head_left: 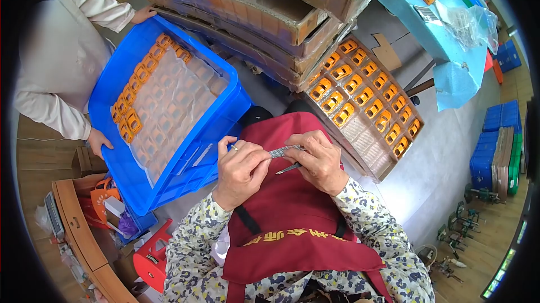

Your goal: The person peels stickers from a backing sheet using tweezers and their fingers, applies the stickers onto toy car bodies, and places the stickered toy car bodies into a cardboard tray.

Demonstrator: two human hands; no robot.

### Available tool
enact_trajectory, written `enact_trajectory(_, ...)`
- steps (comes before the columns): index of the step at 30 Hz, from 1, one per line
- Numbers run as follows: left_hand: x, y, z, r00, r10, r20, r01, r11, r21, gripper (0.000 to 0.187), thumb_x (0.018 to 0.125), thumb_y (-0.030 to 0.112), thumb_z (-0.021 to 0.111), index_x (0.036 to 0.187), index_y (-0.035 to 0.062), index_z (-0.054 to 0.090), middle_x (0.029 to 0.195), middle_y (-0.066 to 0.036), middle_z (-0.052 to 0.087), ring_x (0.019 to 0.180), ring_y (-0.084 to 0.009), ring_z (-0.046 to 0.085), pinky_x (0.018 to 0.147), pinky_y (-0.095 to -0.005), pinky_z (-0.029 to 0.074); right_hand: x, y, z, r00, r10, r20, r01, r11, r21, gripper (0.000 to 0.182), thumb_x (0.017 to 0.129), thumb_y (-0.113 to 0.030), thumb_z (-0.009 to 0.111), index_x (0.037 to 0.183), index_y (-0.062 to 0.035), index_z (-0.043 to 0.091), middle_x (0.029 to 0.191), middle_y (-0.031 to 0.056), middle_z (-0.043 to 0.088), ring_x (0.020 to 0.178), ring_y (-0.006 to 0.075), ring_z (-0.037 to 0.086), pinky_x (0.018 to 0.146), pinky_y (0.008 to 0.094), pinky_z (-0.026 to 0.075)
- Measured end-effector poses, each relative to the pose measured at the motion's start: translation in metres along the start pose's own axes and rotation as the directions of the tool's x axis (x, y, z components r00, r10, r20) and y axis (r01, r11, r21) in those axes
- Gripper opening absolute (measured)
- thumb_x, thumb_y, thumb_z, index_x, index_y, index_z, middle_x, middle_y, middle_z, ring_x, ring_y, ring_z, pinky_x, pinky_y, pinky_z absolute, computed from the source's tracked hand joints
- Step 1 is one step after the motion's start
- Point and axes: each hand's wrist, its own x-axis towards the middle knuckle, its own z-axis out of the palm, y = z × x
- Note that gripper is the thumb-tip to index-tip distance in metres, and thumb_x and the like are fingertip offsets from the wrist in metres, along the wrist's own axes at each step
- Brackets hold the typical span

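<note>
A narrow grey strip with a fine printed pattern [279, 151] is stretched between my two hands, above the maroon apron [281, 207] on my lap. My left hand [242, 172] pinches its left end. With thumb and fingers closed, my right hand [318, 162] grips the other end and also holds slim metal tweezers [288, 169], whose tip points left below the strip. Just right of my lap lies a brown cardboard tray [360, 154] with rows of orange toy cars [353, 83]. Some of its near compartments hold no car.
A co-worker's hands [99, 142] hold a blue bin [188, 156] of orange car bodies partly under plastic film. Stacked cardboard trays [236, 7] rise ahead. A blue-covered table [427, 36] stands at the far right, a wooden drawer unit [81, 224] at the lower left.
</note>
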Motion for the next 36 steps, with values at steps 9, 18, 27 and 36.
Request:
enact_trajectory(9, 0.004, 0.010, 0.001, 0.991, 0.118, 0.064, -0.129, 0.965, 0.228, 0.010, 0.074, 0.009, 0.069, 0.083, 0.0072, 0.065, 0.085, -0.002, 0.060, 0.078, -0.0185, 0.057, 0.086, -0.0450, 0.036, 0.001, -0.004, 0.004, 1.000, 0.009, 0.026, -0.009, 1.000, 0.016, 0.028, 0.059, -0.003, 0.075, 0.084, -0.0074, 0.065, 0.096, 0.0026, 0.063, 0.077, 0.0211, 0.058, 0.056, 0.0301, 0.049)
enact_trajectory(18, 0.007, 0.010, 0.001, 0.995, 0.059, 0.076, -0.073, 0.978, 0.194, 0.010, 0.075, 0.009, 0.068, 0.085, 0.0074, 0.065, 0.083, -0.001, 0.058, 0.081, -0.0186, 0.056, 0.085, -0.0445, 0.036, -0.004, 0.003, -0.002, 0.998, 0.052, 0.032, -0.052, 0.999, 0.002, 0.027, 0.059, -0.003, 0.074, 0.084, -0.0069, 0.066, 0.097, 0.0042, 0.063, 0.080, 0.0223, 0.058, 0.058, 0.0310, 0.050)
enact_trajectory(27, 0.012, 0.013, 0.002, 0.992, 0.104, 0.076, -0.119, 0.964, 0.236, 0.011, 0.075, 0.011, 0.068, 0.085, 0.0072, 0.065, 0.083, -0.001, 0.057, 0.083, -0.0190, 0.055, 0.084, -0.0438, 0.036, 0.001, -0.004, -0.004, 0.992, 0.124, -0.007, -0.123, 0.992, 0.018, 0.026, 0.059, 0.000, 0.073, 0.083, -0.0071, 0.066, 0.097, 0.0043, 0.063, 0.080, 0.0226, 0.058, 0.060, 0.0319, 0.049)
enact_trajectory(36, 0.012, 0.016, 0.006, 0.997, 0.062, 0.046, -0.071, 0.973, 0.218, 0.012, 0.070, 0.008, 0.072, 0.080, 0.0077, 0.066, 0.083, -0.001, 0.060, 0.082, -0.0207, 0.057, 0.084, -0.0425, 0.036, -0.005, 0.005, -0.005, 0.996, 0.086, 0.038, -0.088, 0.995, 0.054, 0.027, 0.059, 0.002, 0.075, 0.083, -0.0067, 0.066, 0.098, 0.0052, 0.063, 0.080, 0.0222, 0.057, 0.063, 0.0317, 0.049)
